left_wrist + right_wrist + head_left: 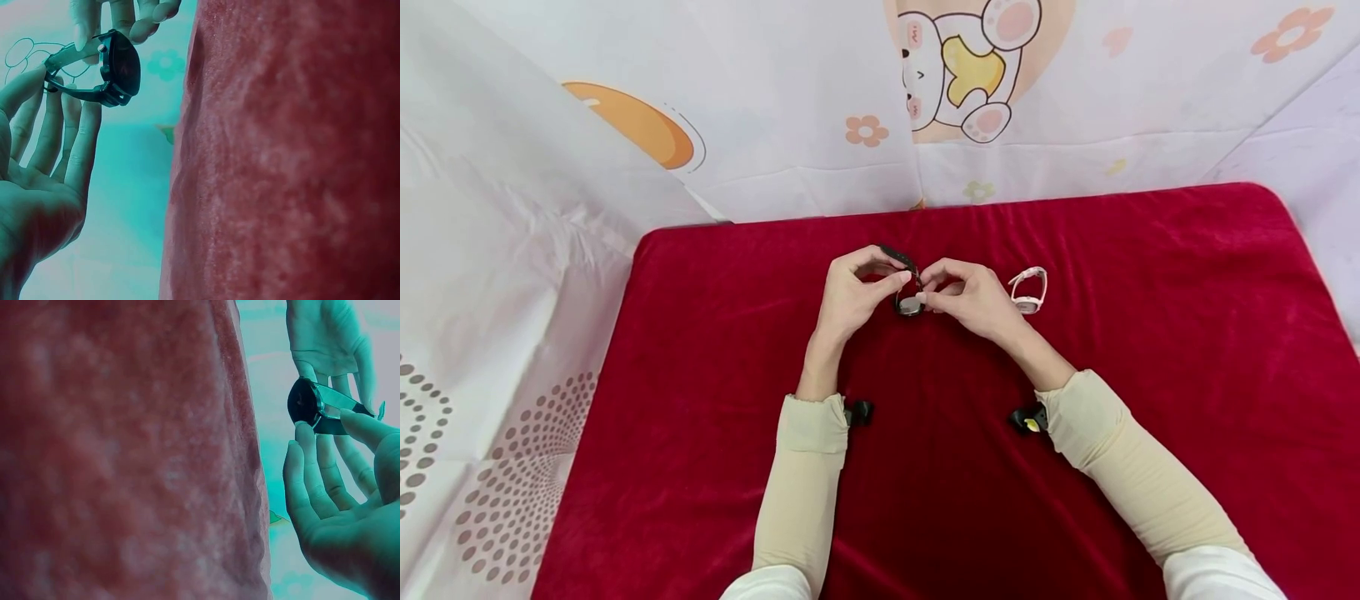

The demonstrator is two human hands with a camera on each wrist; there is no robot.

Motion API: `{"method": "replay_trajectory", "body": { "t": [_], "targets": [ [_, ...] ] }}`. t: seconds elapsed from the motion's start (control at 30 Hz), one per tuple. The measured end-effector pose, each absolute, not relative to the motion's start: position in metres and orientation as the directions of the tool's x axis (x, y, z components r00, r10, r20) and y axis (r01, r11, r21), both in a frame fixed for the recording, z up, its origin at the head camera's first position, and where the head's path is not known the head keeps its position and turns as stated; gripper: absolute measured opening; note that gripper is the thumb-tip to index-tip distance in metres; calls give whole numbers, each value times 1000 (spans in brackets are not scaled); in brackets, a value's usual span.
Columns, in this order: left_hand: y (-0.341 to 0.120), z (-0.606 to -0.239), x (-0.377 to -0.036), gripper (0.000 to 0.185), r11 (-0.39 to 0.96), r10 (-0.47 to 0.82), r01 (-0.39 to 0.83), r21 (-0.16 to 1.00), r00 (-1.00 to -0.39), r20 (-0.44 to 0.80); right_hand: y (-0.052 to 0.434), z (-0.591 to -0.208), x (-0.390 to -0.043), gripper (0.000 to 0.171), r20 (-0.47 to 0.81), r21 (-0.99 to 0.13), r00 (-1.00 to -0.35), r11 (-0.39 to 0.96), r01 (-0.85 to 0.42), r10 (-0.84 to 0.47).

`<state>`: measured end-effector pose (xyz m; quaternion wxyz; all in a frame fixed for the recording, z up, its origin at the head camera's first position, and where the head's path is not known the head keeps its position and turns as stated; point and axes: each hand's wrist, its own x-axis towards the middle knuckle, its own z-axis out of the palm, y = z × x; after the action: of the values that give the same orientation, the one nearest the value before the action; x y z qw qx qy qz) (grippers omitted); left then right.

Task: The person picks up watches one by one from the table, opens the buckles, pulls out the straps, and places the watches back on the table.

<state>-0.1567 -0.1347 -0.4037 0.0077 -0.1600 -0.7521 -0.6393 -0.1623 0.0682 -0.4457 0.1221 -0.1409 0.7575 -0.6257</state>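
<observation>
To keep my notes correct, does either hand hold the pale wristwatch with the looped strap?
No, the pale wristwatch rests on the red velvet cloth, while the left hand and right hand hold the black round wristwatch.

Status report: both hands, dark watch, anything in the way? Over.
Left hand, right hand both gripping dark watch. Held above red cloth. Pale watch off to the right, not blocking.

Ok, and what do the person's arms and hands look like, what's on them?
The left hand and right hand are gloveless. The left sleeve and right sleeve are beige with bunched cuffs, giving way to white fabric higher up. A left black device and right black device stick out nearby, the latter with a yellow patch.
</observation>
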Motion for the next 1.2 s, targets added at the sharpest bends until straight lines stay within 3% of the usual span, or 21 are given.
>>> {"method": "replay_trajectory", "body": {
  "t": [0.37,0.6,0.9,1.2],
  "targets": [
    [-138,-402,-158,9,93,192,257,962,-953,236,67,-442,-162,22,-24,-983,-925,175,-46,-379],
    [-139,-403,-158,12,34,139,226,974,-966,219,64,-415,-151,21,-46,-981,-925,193,-30,-378],
    [-145,-424,-167,14,-11,89,231,973,-969,231,67,-444,-161,25,-55,-982,-926,186,-17,-374],
    [-147,-428,-170,14,-27,85,261,965,-961,263,68,-448,-163,23,3,-980,-932,186,-76,-363]
  ]
}}
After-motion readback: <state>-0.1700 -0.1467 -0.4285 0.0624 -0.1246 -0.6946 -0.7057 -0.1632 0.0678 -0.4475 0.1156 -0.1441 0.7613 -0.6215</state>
